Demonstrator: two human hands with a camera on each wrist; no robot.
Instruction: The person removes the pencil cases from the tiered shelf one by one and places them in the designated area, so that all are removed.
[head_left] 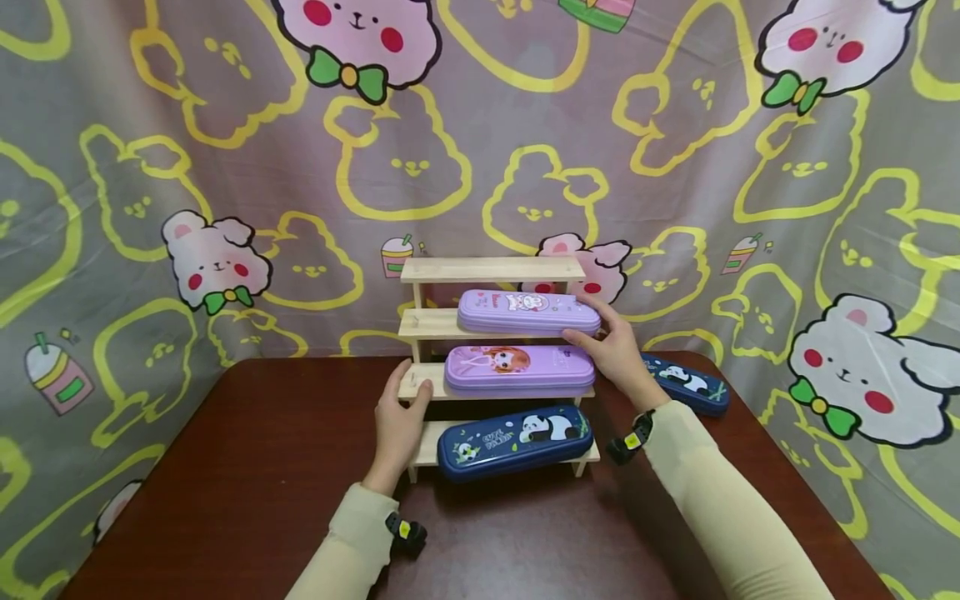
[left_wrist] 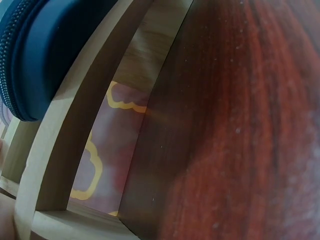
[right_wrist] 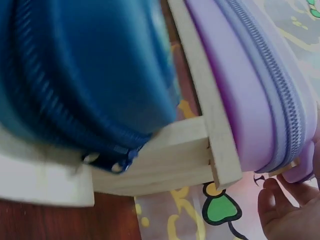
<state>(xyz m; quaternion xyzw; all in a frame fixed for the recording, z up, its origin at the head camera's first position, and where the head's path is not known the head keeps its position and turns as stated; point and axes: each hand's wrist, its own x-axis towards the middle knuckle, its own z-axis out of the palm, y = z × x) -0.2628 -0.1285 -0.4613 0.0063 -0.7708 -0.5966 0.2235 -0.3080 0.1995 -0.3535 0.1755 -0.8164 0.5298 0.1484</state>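
A stepped wooden rack stands on the table, with pencil cases on its lower three steps. The lavender pencil case with a white cartoon animal lies on the second step from the top. My right hand grips its right end, thumb at the front and fingers behind. Below it sits a purple pencil case with a doll picture. On the lowest step a navy panda pencil case lies slightly askew, its zipped end close up in the right wrist view. My left hand holds the rack's left end.
Another navy panda pencil case lies on the dark red-brown table to the right of the rack. A patterned curtain hangs close behind and along both sides of the table.
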